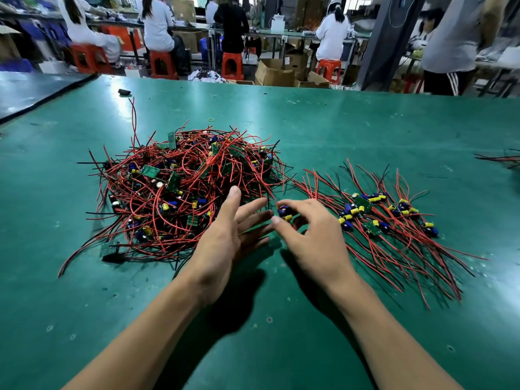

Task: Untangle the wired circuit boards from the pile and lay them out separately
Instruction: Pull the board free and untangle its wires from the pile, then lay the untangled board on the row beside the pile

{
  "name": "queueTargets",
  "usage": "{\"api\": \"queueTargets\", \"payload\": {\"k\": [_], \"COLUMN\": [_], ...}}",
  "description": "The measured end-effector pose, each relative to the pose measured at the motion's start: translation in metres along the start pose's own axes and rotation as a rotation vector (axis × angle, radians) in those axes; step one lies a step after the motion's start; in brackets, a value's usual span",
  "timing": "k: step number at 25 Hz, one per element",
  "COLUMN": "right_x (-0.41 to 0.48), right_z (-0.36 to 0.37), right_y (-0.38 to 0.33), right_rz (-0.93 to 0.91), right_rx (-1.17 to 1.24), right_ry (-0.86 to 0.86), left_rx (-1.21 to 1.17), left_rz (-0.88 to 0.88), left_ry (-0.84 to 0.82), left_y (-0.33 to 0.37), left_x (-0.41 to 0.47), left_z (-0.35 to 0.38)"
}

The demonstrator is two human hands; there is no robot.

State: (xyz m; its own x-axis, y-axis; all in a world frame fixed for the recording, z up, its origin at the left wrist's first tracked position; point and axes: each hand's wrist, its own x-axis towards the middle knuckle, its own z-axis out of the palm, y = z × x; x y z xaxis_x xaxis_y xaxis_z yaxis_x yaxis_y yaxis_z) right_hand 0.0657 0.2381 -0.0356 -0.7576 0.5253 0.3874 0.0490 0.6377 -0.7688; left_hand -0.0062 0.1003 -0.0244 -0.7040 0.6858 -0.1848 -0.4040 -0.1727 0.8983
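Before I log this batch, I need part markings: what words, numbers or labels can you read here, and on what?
No text is readable.
The circuit board pinched by the right hand: markings too small.
The pile and the laid-out boards: too small.
The cardboard boxes behind the table: print blurred.

My left hand (225,237) and right hand (312,235) are bare, with nails cut short. Both forearms are bare too, from the wrists right back past the near edge of the green table (337,122).
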Motion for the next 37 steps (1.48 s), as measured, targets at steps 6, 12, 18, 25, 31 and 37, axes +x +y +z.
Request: {"api": "queueTargets", "payload": {"k": [6,12,18,25,31,37], "right_x": [0.012,0.003,0.001,0.001,0.018,0.076], "right_z": [-0.018,-0.003,0.010,0.010,0.015,0.021], "right_y": [0.022,0.014,0.021,0.024,0.018,-0.004], "right_rz": [0.280,0.160,0.122,0.143,0.223,0.332], "right_rx": [-0.243,-0.302,-0.344,-0.347,0.039,0.223], "right_ry": [0.210,0.152,-0.060,0.026,0.216,0.152], "left_rx": [0.126,0.225,0.328,0.607,0.758,0.756], "left_rz": [0.149,0.228,0.199,0.274,0.362,0.333], "left_ry": [0.191,0.201,0.184,0.229,0.217,0.202], "left_y": [-0.001,-0.004,-0.011,-0.019,-0.019,-0.018], "left_x": [0.002,0.000,0.000,0.000,-0.004,-0.005], "left_z": [-0.007,-0.005,-0.004,-0.004,0.002,0.001]}}
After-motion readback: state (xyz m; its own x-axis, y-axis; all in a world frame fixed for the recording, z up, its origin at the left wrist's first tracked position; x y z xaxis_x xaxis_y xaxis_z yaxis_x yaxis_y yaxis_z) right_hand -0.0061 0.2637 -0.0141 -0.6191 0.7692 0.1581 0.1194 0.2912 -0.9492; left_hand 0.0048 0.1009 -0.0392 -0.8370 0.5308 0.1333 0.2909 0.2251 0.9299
